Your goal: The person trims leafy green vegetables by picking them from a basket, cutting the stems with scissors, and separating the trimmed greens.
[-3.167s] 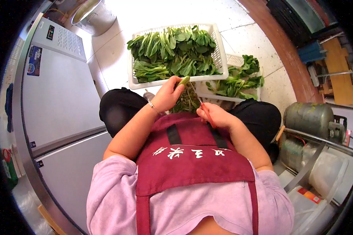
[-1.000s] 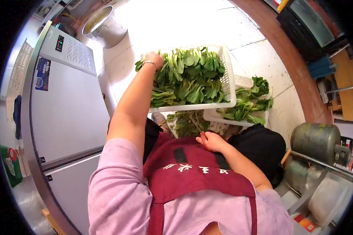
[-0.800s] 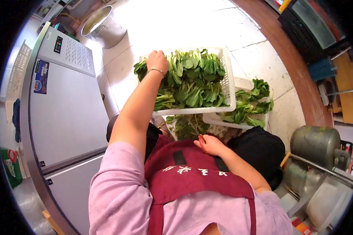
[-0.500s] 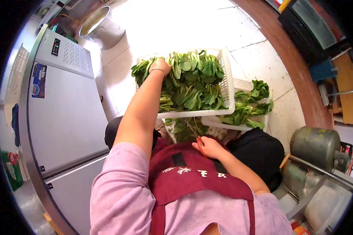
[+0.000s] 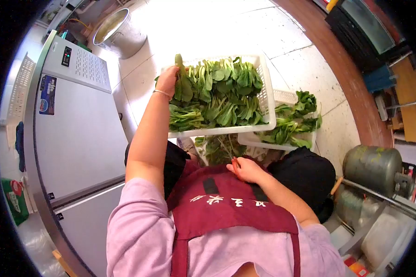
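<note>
My left hand (image 5: 167, 81) is at the far left corner of a white plastic basket (image 5: 269, 87). Its fingers close on a leafy green (image 5: 184, 83), stem end up and leaves hanging down. Rows of similar leafy greens fill the basket, laid side by side. In my lap, my right hand (image 5: 250, 171) is wrapped around red-handled scissors (image 5: 235, 164), whose blades point away from me. Beyond the blades, more greens (image 5: 212, 150) lie low between my legs, partly hidden by the basket.
A second white basket (image 5: 258, 140) with loose greens stands at the right. On the left is a grey refrigerator (image 5: 81, 134), with a metal pot (image 5: 124, 39) behind it. A gas cylinder (image 5: 372, 168) lies at the right. White floor tiles (image 5: 300, 60) surround the baskets.
My left hand has shifted left and turned along the basket's far row, and a green now stands upright at its fingers. My right hand stays nearly still with the scissors.
</note>
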Tool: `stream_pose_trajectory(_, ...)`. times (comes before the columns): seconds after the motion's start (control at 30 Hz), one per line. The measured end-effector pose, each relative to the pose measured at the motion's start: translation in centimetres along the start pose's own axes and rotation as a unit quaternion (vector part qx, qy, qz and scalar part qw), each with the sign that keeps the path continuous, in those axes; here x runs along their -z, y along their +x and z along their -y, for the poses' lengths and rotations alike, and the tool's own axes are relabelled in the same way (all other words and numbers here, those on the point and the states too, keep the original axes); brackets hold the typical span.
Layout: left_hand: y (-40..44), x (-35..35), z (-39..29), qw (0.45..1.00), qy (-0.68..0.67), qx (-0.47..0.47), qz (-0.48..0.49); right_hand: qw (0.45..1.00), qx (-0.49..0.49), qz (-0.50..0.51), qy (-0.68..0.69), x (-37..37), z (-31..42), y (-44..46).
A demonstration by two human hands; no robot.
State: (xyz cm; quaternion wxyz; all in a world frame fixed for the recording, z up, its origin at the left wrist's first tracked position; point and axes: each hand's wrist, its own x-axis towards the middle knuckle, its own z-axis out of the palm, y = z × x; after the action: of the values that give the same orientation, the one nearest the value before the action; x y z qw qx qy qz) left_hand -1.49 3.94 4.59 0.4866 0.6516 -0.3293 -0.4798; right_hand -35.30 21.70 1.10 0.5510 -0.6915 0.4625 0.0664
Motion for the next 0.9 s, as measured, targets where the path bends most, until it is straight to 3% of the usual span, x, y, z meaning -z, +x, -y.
stream_pose_trajectory(0.07, -1.5, 1.3, -0.5, 0.982, -0.17, 0.009, 0.079, 1.0, 0.006, -0.01, -0.006, 0.0, 0.1, -0.1)
stream_pose_trajectory(0.23, -6.6, 2.5, -1.1, 0.959, -0.258, 0.038, 0.112, 1.0, -0.006, 0.005, -0.003, 0.0, 0.4, -0.3)
stream_pose_trajectory(0.3, -9.5, 1.7, -1.8, 0.929, -0.315, 0.037, 0.192, 1.0, 0.001, 0.006, -0.011, -0.2, 0.4, -0.2)
stream_pose_trajectory(0.43, -13.6, -0.1, -0.9, 0.933, -0.292, 0.093, 0.187, 0.999, 0.016, 0.0, 0.046, -1.0, -1.0, 0.3)
stream_pose_trajectory(0.5, -15.6, -0.9, -0.5, 0.939, -0.261, 0.102, 0.201, 0.984, -0.027, 0.015, 0.174, -1.0, -1.1, 0.0)
stream_pose_trajectory(0.57, -17.4, -1.8, -0.2, 0.943, -0.216, 0.106, 0.232, 0.966, 0.0, 0.003, 0.259, -0.4, -0.6, -1.0)
stream_pose_trajectory(0.67, -18.8, -2.7, 1.3, 0.955, -0.1, 0.071, 0.27, 0.983, 0.053, -0.02, 0.173, 0.7, 0.9, -2.6)
stream_pose_trajectory(0.77, -20.0, -3.7, 2.5, 0.958, 0.063, -0.012, 0.28, 0.982, 0.07, 0.001, 0.177, 1.1, 1.1, -3.2)
stream_pose_trajectory(0.8, -20.4, -3.9, 2.7, 0.957, 0.062, -0.011, 0.285, 0.981, 0.071, -0.002, 0.18, 0.8, 1.1, -3.2)
stream_pose_trajectory(0.87, -21.4, -4.3, 3.0, 0.897, 0.338, -0.213, 0.188, 0.983, 0.068, 0.0, 0.17, 0.7, 1.1, -3.5)
stream_pose_trajectory(0.9, -21.8, -4.4, 3.1, 0.897, 0.337, -0.213, 0.19, 0.985, 0.069, 0.005, 0.159, 0.6, 1.2, -3.7)
